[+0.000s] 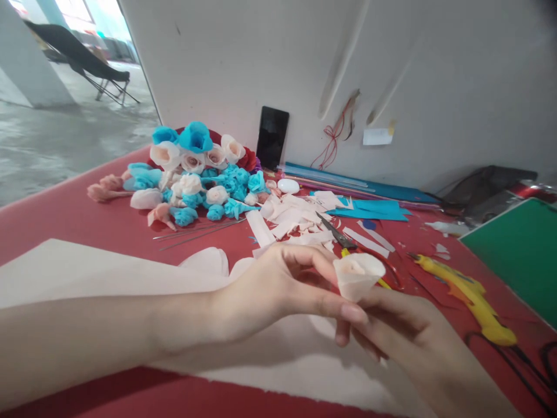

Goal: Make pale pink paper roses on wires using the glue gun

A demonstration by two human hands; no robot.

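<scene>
A cream paper flower (360, 277) with a rolled centre stands upright between my two hands, above the table. My left hand (289, 287) reaches in from the left, its thumb and fingers closed at the flower's side and base. From the lower right, my right hand (411, 331) pinches the flower's underside, its fingertips meeting my left thumb. The base is hidden by the fingers. Beneath my hands lies a large cream paper sheet (130, 270), with rounded cut petals (206, 261) on it. Behind the flower are red-handled scissors (342, 235), partly covered.
Finished blue, white and pink paper flowers (195, 186) pile up at the back left of the red table (56, 203). Cream paper scraps (296, 217) and blue strips (369, 209) lie behind my hands. A yellow glue gun (467, 296) and green board (522, 255) are right; a phone (272, 136) leans behind.
</scene>
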